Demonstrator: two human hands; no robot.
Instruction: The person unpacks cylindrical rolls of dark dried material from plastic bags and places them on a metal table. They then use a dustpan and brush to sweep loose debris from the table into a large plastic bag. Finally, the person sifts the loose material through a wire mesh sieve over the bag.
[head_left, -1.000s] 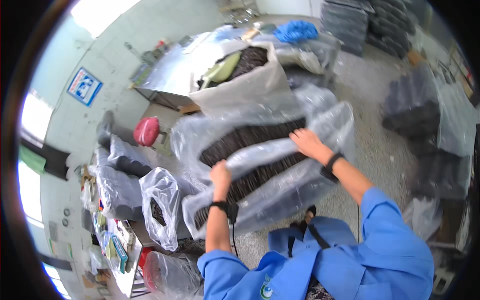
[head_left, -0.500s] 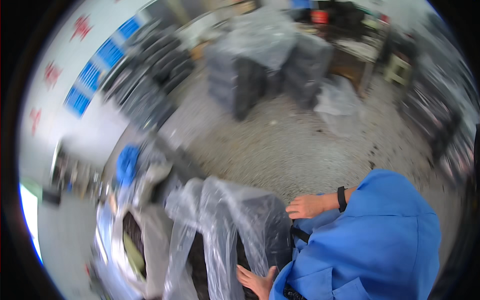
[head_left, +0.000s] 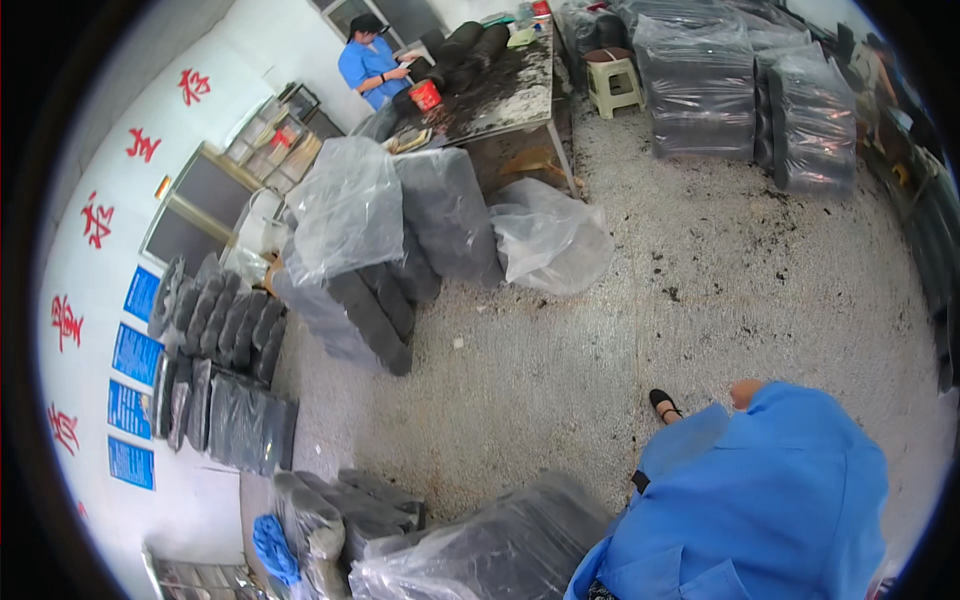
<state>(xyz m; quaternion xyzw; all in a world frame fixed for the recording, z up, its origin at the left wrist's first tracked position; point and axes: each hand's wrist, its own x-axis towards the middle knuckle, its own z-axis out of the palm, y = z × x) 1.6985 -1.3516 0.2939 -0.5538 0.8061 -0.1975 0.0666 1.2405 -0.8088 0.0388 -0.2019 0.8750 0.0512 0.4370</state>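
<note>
My right hand (head_left: 745,393) hangs beside the blue coat (head_left: 770,490) I wear, just past the cuff. Its fingers are too small and tucked in to make out, and no held thing shows. My left hand is out of sight. In front of my coat, a dark stack under a clear plastic cover (head_left: 490,545) reaches the lower edge. Just left of it stand more dark wrapped bundles (head_left: 350,510) and a bunched blue cloth (head_left: 275,550). One black shoe (head_left: 662,404) of mine shows on the speckled floor.
Plastic-covered dark stacks (head_left: 350,225) stand mid-left, beside a crumpled clear bag (head_left: 552,238). Behind them, a person in blue (head_left: 370,75) stands at a littered worktable (head_left: 500,115) with a red tub (head_left: 425,95). A pale stool (head_left: 613,85) and wrapped stacks (head_left: 700,90) stand at back right.
The view has swung toward the right. Both hands were at the plastic-covered stack; my right hand has drawn back to the coat and my left has left the picture.
</note>
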